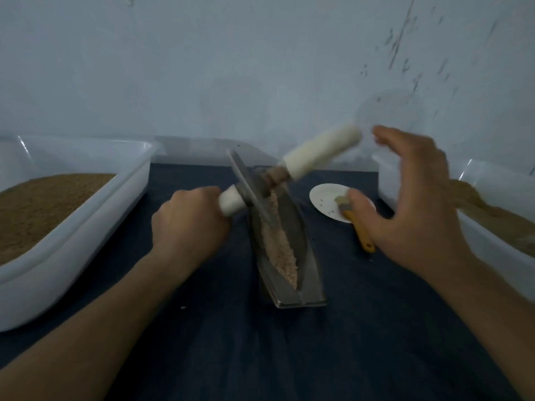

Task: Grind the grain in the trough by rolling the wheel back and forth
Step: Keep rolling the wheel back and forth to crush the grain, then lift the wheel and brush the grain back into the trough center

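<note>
Grain (pixel 279 250), pinkish-tan and coarsely crumbled, lies in a narrow ridge along the floor of the trough (pixel 295 235), a boat-shaped channel of dull grey metal with steep inner walls and a squared, blocky near end. The trough sits on a dark blue cloth (pixel 202 342) and runs away from us, leaning a little to the left.

The wheel (pixel 249 183), a thin grey metal disc seen almost edge-on, stands in the far end of the trough with its rim down among the grain. A brown wooden axle (pixel 275 175) passes through its hub and carries a smooth white cylinder at each end.

Our left hand (pixel 191 221) is wrapped tight around the left handle (pixel 230 202), knuckles up. Our right hand (pixel 411 204) is spread wide, fingers straight, holding nothing. It hangs just beside the tip of the right handle (pixel 321 153), which tilts up toward the wall, and blur keeps us from telling whether the fingertips touch it.

Right of the trough we see a small round white plate (pixel 324 198) with a yellow-handled brush (pixel 360 230) resting across its edge. A glossy white plastic tub (pixel 86 215) of fine brown meal stands at the left, and another tub (pixel 492 250) at the right.
</note>
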